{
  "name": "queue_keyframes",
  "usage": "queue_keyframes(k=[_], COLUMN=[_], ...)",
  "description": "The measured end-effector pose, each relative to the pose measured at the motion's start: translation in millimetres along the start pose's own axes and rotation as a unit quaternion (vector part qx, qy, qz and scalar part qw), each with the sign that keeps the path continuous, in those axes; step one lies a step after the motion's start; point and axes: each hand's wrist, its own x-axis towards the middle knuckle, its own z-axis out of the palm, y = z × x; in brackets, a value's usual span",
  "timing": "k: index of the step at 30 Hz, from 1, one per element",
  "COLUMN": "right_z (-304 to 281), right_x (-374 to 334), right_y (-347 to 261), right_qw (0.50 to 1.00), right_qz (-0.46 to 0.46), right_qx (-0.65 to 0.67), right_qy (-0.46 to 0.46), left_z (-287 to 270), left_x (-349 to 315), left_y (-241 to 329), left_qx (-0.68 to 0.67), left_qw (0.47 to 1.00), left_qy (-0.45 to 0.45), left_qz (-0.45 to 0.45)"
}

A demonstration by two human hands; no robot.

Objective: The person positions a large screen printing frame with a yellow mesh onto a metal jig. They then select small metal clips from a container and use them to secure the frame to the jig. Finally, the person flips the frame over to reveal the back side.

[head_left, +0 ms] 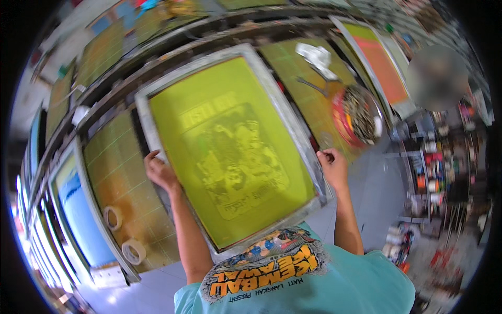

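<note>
A screen-printing frame (pixel 235 157) with a grey border and yellow-green mesh is tilted in front of my chest, over the near edge of the printing bench. A faint picture with lettering shows on the mesh. Near the middle of its left side, my left hand (pixel 161 171) grips the border with bent fingers. My right hand (pixel 333 166) pinches the right border, a little above the lower right corner. Parts of the fingers on both hands are hidden by the border. The frame covers the bench beneath it.
Two tape rolls (pixel 133 251) lie on the left printing board (pixel 125 162). On the right board are a red tub (pixel 342 118) full of thin pieces and crumpled white plastic (pixel 316 58). Other screens, one blue (pixel 86 209) and one red-orange (pixel 380 73), stand at the sides. Shelves (pixel 426 180) with containers line the right.
</note>
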Motion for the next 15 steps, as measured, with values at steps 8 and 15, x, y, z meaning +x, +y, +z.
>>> queue_keyframes(k=[8,15], right_z=[-62.9,3.2], right_x=[-22.0,28.0], right_y=[88.2,60.0], right_qw=[0.973,0.954], right_qz=[0.078,0.126], right_qx=[-0.129,-0.269], right_qy=[0.173,0.046], left_z=[-34.6,-30.9], left_x=[21.7,-41.5], left_y=[-21.1,54.5], left_qx=[-0.428,-0.360], left_qw=[0.808,0.824], left_qy=[-0.127,-0.192], left_qz=[-0.384,-0.394])
